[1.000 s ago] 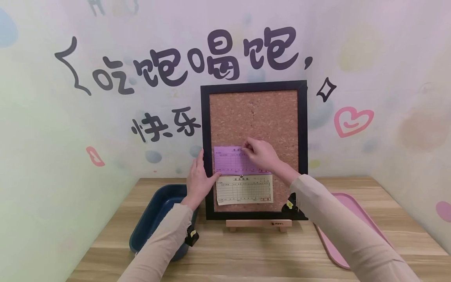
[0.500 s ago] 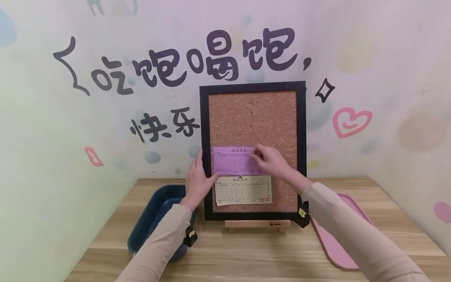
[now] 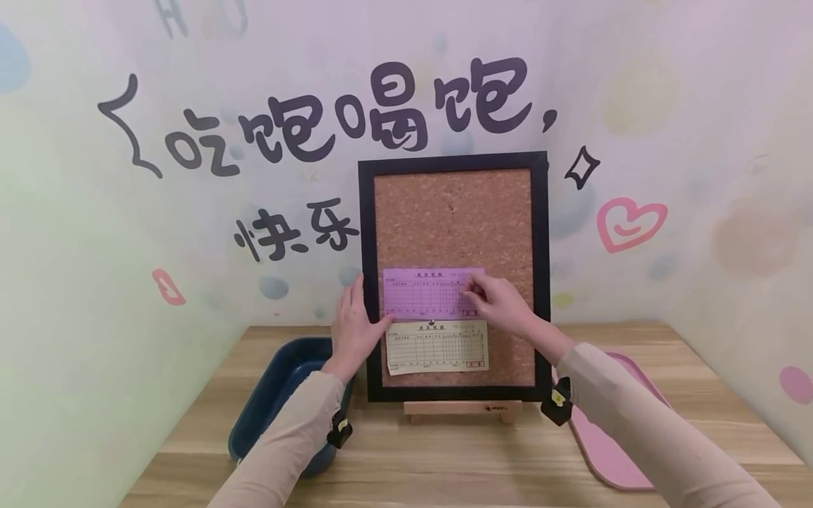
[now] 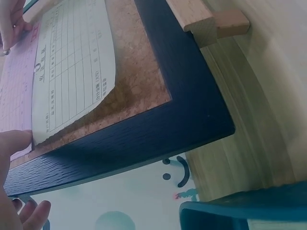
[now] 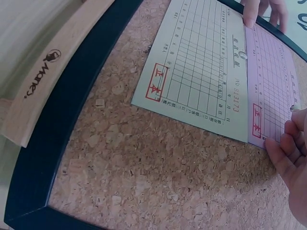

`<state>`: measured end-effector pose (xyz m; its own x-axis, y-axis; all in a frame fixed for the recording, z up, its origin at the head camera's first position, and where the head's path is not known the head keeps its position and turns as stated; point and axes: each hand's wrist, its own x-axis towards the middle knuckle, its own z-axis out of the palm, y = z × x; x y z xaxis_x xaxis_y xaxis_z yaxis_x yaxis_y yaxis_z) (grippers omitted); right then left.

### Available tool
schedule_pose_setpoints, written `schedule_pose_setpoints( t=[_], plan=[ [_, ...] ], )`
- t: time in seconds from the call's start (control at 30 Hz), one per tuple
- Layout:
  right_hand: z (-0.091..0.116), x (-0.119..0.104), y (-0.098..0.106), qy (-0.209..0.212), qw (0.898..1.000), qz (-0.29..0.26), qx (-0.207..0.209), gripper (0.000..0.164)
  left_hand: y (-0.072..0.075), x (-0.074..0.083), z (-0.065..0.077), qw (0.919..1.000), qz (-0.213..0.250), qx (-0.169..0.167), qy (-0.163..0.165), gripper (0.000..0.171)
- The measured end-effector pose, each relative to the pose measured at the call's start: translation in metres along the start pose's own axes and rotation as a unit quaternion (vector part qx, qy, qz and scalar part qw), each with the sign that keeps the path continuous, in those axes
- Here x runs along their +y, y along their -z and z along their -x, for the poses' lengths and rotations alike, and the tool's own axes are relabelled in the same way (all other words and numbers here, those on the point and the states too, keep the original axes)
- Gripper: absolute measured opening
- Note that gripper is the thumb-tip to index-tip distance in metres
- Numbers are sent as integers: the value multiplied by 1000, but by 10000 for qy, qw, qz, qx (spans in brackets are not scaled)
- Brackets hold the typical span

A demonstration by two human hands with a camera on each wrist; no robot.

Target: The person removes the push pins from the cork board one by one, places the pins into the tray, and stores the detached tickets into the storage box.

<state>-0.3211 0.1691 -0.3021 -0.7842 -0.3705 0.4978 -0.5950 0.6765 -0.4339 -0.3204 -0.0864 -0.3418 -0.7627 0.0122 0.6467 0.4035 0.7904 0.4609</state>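
Observation:
A framed cork board [image 3: 451, 219] leans upright on a small wooden easel. Low on its left half, a purple receipt slip [image 3: 413, 296] sits just above a pale yellow receipt slip [image 3: 438, 349]. One round-headed pin [image 5: 243, 56] is stuck where the two slips meet. My left hand [image 3: 354, 328] grips the board's left edge, thumb pressing the purple slip's lower left corner and fingers behind the frame. At the purple slip's right part, my right hand [image 3: 504, 305] pinches a small shiny push pin [image 5: 293, 108] between its fingertips, mostly hidden by them.
The easel ledge [image 3: 460, 408] carries the frame on a wood-grain table. A deep blue tray [image 3: 244, 423] stands at the left beneath the left forearm, and a pink tray [image 3: 610, 451] lies at the right, partly under the right sleeve. A lettered wall [image 3: 286, 42] rises close behind.
My right hand has moved rightward and slightly down across the purple slip, uncovering its printed heading. My left hand keeps its hold on the frame and slip corner.

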Motion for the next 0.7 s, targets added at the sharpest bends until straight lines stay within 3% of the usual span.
schedule_pose_setpoints(
  t=[0.17,0.33,0.5,0.7],
  plan=[
    [0,1,-1,-27,10000,-1,-17,4,1,-1,-6,9982,-245,283,-468,88],
    [0,1,-1,12,10000,18,-34,7,7,1,-16,9900,-702,451,-1142,83],
    [0,-1,-1,20,9999,118,-33,7,15,6,-31,9783,-936,96,-1844,61],
    [0,0,-2,21,9998,193,-75,7,20,14,-43,9706,-1180,-509,-2035,53]
  ],
)
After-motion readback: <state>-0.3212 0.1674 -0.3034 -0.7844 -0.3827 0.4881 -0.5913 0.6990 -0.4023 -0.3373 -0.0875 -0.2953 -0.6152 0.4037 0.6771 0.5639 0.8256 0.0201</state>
